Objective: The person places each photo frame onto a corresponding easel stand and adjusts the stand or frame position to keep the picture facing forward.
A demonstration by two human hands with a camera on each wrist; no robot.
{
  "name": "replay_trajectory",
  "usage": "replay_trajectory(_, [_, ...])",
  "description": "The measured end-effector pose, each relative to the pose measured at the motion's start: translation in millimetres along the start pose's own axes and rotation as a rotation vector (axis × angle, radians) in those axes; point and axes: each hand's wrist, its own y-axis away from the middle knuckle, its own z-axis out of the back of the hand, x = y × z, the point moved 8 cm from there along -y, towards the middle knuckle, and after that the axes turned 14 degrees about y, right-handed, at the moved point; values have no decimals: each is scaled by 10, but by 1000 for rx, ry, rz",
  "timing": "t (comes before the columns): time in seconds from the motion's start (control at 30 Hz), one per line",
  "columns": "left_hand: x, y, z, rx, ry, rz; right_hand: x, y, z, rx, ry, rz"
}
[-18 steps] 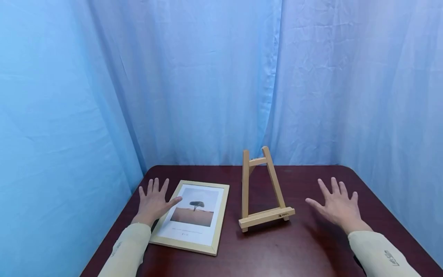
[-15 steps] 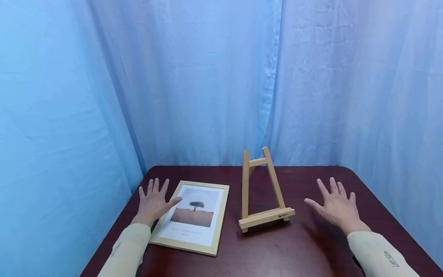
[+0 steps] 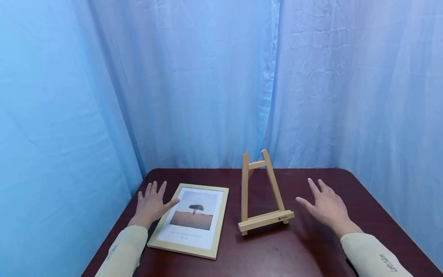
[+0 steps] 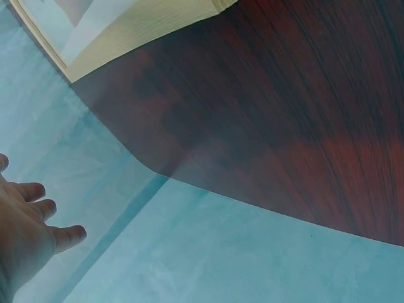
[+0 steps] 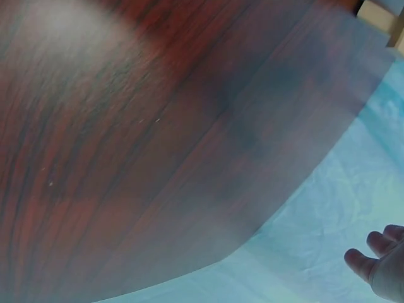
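Observation:
My left hand (image 3: 150,205) has its fingers spread beside the left edge of a picture frame (image 3: 220,227), its thumb overlapping the frame in the head view. The frame has a pale wood border around a print of a lone tree and lies flat on the table. To its right a small wooden easel (image 3: 245,192) stands upright, with a ledge (image 3: 266,221) across its front. My right hand (image 3: 327,209), fingers extended, is right of the easel and apart from it. Neither hand holds anything. The left wrist view shows the frame's corner (image 4: 120,53) and spread fingers (image 4: 68,238).
The dark red wooden table (image 3: 263,257) has rounded far corners. Light blue curtains (image 3: 207,84) hang behind it and along both sides. At the top right of the right wrist view, a piece of the easel (image 5: 377,16) shows.
My right hand has moved left toward the easel and turned a little. The left hand stays by the picture frame. The whole head view has shifted slightly down.

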Motion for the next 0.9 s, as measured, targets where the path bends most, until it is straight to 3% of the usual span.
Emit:
replay_trajectory(0.6, [-28, 5, 20, 9, 9, -13, 416, 42, 176, -1, -138, -40])
replay_trajectory(0.9, [-52, 13, 35, 3, 7, -6, 699, 65, 295, -31, -209, -16])
